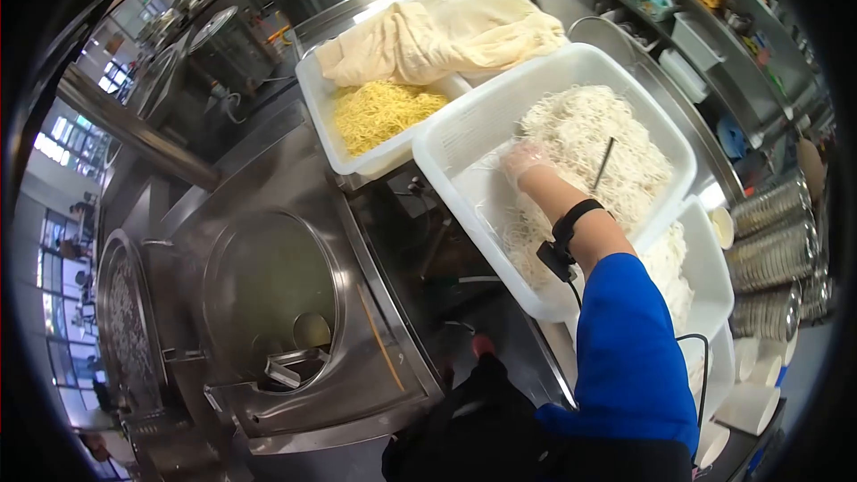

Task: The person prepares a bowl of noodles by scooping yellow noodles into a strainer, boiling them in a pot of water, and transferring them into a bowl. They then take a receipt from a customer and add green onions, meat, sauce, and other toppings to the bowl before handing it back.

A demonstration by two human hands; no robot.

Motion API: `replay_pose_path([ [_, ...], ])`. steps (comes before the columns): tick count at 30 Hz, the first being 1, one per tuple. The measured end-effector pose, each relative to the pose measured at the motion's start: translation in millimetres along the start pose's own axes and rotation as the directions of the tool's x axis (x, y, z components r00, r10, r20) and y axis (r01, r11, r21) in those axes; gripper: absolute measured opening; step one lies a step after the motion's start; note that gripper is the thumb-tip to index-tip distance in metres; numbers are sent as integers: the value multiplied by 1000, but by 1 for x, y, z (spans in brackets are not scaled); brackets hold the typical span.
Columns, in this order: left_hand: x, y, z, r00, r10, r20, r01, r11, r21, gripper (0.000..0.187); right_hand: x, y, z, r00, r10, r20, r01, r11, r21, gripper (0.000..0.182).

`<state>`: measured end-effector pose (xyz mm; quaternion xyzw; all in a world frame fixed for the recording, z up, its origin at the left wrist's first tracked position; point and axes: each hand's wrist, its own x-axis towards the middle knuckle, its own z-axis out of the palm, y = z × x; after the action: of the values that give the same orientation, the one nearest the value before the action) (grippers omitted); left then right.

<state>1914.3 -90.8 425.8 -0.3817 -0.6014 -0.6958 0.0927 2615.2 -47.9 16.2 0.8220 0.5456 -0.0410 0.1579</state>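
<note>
Noodles (pixel 589 129), heaped in tub (pixel 460 138), against right hand (pixel 526 162)

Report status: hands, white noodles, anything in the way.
Right hand, gloved, at the white noodles, grip hidden; left hand out of view. Noodles heaped in the tub. Thin rod slants up from them, possibly in the way.

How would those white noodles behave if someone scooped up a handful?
The white noodles would probably feel floppy, since the strands bend and curl. They'd likely lift as a tangle, because they lie heaped in one interwoven mass. A few might slip away, judging by stray ones lying in the white tub.
</note>
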Motion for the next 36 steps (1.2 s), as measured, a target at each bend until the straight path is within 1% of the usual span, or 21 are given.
replay_pose_path([
  [2,-3,16,18,950,1,313,81,965,-249,30,22,2,18,996,54,-74,-58,997,-56,31],
  [3,50,-20,-3,812,57,580,193,913,-360,15,29,3,24,996,73,-46,-76,995,-66,31],
  [7,93,-49,34,627,139,766,349,830,-436,22,43,-3,36,989,122,85,-111,987,-119,31],
  [9,72,-45,63,517,188,835,449,771,-451,28,42,-10,37,992,112,53,-106,989,-106,32],
  [10,44,-35,73,579,137,804,472,748,-467,26,39,-8,35,996,88,0,-88,995,-56,31],
  [12,-49,16,111,689,32,724,503,698,-510,24,32,-4,29,994,43,-104,-40,999,38,29],
  [14,-77,15,135,541,99,835,628,613,-480,33,43,14,14,984,99,-151,-75,985,158,29],
  [15,-110,20,148,511,86,855,682,566,-464,30,46,26,4,976,130,-173,-90,972,218,29],
  [16,-142,26,160,480,72,874,732,516,-444,28,38,44,-11,930,226,-289,-72,885,461,25],
  [17,-175,32,173,448,58,892,779,464,-422,25,21,62,-32,860,344,-377,-7,747,664,21],
  [18,-193,36,181,327,112,938,785,521,-336,13,10,70,-45,859,409,-309,52,529,847,18],
  [19,-205,38,185,198,156,968,775,580,-252,4,-2,75,-56,863,452,-225,110,266,958,17],
  [20,-220,46,189,143,99,985,802,572,-174,12,-14,81,-69,872,471,-134,162,-19,987,18],
  [21,-235,54,191,85,42,995,825,557,-95,22,-25,85,-85,857,486,-169,235,-78,969,17],
  [23,-261,66,194,41,111,993,780,618,-102,22,-47,85,-119,825,517,-228,374,-196,907,16],
  [25,-281,78,193,-29,181,983,806,586,-84,25,-62,87,-149,798,524,-299,495,-285,821,13],
  [26,-289,82,192,-41,212,976,813,575,-91,25,-70,88,-166,779,529,-336,553,-327,766,12],
  [29,-311,92,191,-76,280,957,835,543,-92,25,-104,91,-219,818,458,-349,555,-464,691,8],
  [30,-317,95,190,-87,281,956,843,532,-79,25,-122,85,-242,831,438,-343,532,-443,722,9],
  [33,-330,103,186,-94,331,939,866,492,-87,25,-163,57,-285,825,455,-336,542,-464,700,8],
  [36,-334,108,182,-90,397,914,864,488,-126,25,-189,31,-295,876,283,-391,482,-464,744,7],
])
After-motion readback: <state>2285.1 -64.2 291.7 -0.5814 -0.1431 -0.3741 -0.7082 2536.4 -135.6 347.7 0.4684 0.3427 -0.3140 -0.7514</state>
